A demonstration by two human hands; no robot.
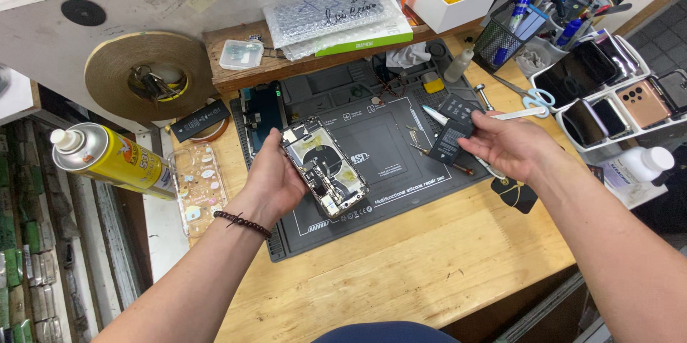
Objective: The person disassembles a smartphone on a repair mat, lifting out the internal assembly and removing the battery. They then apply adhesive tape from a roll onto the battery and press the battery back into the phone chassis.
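**Desk:** What are we looking at?

**Operator:** At a wooden workbench, my left hand (275, 178) grips an opened phone (325, 165), back cover off, its inner parts facing up. The fingers wrap the near long edge, and the phone juts out to the right of the palm, tilted above a dark repair mat (372, 171). My right hand (504, 146) pinches a flat black battery (449, 141) by its right end, so the battery sticks out leftward from the fingertips, toward the phone but well apart from it.

**Desk:** Risks from here?

**Operator:** As I judge it, two. The phone is held by one edge only and at a slant, so a loosened grip could let it slide onto the mat. The battery sits in a light pinch above a white-handled tool (436, 115) and a screwdriver (440, 159) lying on the mat below my fingers; if dropped, it could land on a tip.

**Desk:** Anything else close by?

**Operator:** Scissors (529, 98) just beyond my right hand, a tray of phones (615, 89) further right, and a yellow spray can (107, 159) far left of my left hand.
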